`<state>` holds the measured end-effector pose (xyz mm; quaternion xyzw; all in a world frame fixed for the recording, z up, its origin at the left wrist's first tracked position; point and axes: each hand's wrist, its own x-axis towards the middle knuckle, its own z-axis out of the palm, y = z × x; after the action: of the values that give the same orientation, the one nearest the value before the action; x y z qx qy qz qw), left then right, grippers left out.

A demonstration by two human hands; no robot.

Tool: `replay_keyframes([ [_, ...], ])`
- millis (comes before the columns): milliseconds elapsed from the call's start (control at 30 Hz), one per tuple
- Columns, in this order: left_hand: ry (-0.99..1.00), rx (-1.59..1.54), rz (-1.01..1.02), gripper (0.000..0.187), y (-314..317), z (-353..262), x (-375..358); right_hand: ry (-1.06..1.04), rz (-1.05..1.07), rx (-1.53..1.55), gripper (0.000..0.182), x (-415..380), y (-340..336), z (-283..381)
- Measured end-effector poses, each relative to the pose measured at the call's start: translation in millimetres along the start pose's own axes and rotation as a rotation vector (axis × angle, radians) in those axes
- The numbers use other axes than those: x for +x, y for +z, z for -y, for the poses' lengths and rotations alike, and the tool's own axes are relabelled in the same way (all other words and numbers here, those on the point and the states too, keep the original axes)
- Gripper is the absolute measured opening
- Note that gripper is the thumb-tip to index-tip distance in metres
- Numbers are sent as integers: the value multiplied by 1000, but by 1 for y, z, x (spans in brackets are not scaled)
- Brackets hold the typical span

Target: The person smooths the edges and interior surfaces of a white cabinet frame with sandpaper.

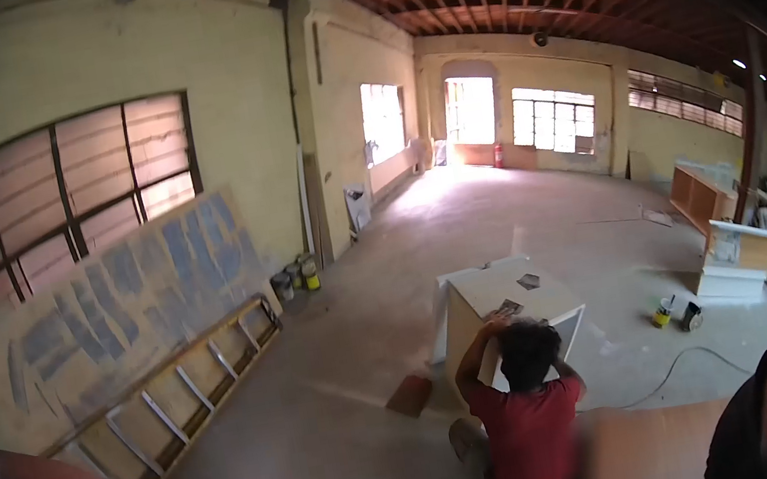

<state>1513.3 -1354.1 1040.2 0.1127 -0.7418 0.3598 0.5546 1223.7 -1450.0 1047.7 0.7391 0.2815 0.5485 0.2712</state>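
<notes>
Neither of my hands shows; only parts of my arms or shoulders appear at the lower left and lower right edges. Below the middle of the view, a person in a red shirt (531,443) squats with their back to me. This person's raised left hand touches a small dark flat piece (510,306) at the near edge of a pale cabinet top (483,286). Their other hand is hidden behind the head. Another dark piece (530,282) lies farther back on that top.
A ladder (187,389) and a paint-streaked board (134,291) lean along the left wall. Paint cans (310,272) stand beyond them. Cans (662,313), a cable (673,363) and a white cabinet (735,267) are at right. A brown panel (653,453) lies near the person.
</notes>
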Motion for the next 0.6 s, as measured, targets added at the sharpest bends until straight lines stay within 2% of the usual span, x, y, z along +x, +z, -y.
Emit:
replay_keyframes([
  [67, -31, 54, -1, 12, 3, 37, -32, 10, 26, 30, 37, -37, 36, -39],
  [267, -111, 154, 42, 11, -37, 126, -110, 71, 105, 75, 35, -91, 155, -91],
  [400, -198, 168, 88, 11, -61, 218, -161, 165, 161, 90, 34, -127, 241, -137],
  [533, -346, 197, 146, 10, -72, 318, -202, 403, 238, 24, 32, -158, 285, -184],
  [600, -439, 228, 197, 10, -67, 365, -232, 701, 305, -85, 32, -203, 305, -196],
])
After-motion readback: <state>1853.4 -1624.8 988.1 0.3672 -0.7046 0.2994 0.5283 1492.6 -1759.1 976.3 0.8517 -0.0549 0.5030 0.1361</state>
